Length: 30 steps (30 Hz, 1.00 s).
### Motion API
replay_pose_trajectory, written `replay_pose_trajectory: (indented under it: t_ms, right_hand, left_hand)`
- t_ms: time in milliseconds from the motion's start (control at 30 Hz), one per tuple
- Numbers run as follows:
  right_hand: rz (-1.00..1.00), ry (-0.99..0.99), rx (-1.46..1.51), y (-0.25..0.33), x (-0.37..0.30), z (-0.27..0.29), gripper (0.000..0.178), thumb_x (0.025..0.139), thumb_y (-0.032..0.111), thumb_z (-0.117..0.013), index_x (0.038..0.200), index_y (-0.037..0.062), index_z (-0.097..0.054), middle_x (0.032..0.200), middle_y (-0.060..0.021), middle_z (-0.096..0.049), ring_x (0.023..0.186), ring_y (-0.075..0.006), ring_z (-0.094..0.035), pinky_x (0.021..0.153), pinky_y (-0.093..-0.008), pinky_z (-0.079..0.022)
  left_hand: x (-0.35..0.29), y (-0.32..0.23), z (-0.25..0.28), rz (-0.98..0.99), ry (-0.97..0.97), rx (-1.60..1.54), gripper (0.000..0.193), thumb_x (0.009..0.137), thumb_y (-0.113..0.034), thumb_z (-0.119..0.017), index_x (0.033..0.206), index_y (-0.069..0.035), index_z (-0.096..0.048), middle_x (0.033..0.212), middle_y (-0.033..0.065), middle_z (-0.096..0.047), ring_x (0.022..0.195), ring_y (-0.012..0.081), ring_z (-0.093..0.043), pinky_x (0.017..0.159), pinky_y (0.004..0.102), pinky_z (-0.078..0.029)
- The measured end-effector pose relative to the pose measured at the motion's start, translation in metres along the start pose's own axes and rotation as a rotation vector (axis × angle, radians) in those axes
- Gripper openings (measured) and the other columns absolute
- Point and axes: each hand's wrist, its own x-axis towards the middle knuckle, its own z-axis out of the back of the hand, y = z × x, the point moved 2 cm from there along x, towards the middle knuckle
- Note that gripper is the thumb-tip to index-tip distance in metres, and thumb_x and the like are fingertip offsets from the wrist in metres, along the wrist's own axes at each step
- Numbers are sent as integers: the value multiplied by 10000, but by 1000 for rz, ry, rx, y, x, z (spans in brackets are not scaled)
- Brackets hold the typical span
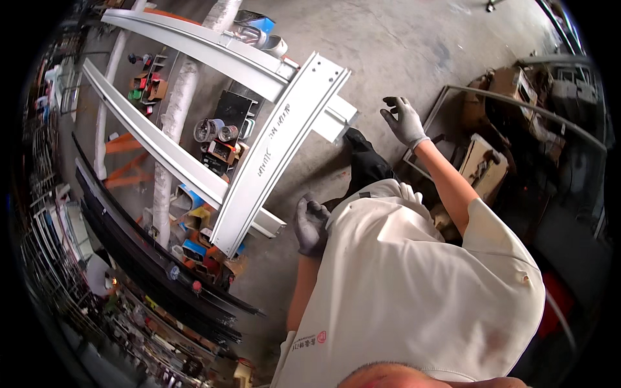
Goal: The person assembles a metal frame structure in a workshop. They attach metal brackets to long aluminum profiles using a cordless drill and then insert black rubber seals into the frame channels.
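Note:
A white metal frame lies to the left and ahead of me, with dark handwriting on its wide crosspiece. Two long white profiles, a far one and a near one, run from it toward the left. My left hand, in a grey glove with dark fingertips, hangs beside my body near the crosspiece's lower end. Its fingers are loosely bent, and no held thing shows. Out to the right, my right hand wears a similar glove. Its fingers are apart and empty, away from the crosspiece's short stub.
Wrapped white bars pass beneath the long profiles. Under the frame are tubs, boxes and tools. Dark long profiles are stacked at the left. To the right stand cardboard boxes and a metal rail. Concrete floor stretches ahead.

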Motion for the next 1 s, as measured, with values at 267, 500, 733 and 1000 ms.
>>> replay_pose_trajectory:
  t_ms: [267, 500, 733, 1000]
  right_hand:
    - [36, 98, 205, 15, 132, 1, 368, 971, 326, -696, 1201, 41, -664, 1146, -179, -699, 940, -289, -733, 847, -394, -576]
    - [-32, 400, 321, 62, 176, -38, 539, 960, 474, -675, 1238, 12, -662, 1120, -193, -740, 1049, -298, -723, 915, -383, -554]
    - [-91, 450, 634, 3, 192, -91, 597, 1000, 355, -673, 1450, 6, -493, 1189, -179, -693, 1035, -190, -678, 897, -319, -542]
    - [337, 28, -31, 96, 158, -31, 540, 944, 370, -724, 1370, 71, -584, 1337, -209, -621, 1149, -389, -640, 973, -467, -522]
  left_hand:
    - [5, -1, -67, -99, -155, 85, 295, 1052, -295, -540, 1157, -47, -661, 819, 30, -629, 738, 183, -615, 678, 342, -520]
    - [27, 0, -72, -112, -186, -115, 253, 1035, -275, -575, 1134, -65, -676, 800, 4, -642, 722, 183, -624, 663, 335, -532]
    - [13, -31, -56, -322, -160, -118, 270, 1044, -248, -541, 1087, -23, -683, 770, 38, -633, 688, 182, -628, 661, 345, -546]
    - [-6, -57, 113, -676, -588, 231, 266, 1027, -266, -595, 1047, -34, -722, 764, 55, -673, 635, 146, -635, 594, 305, -525]
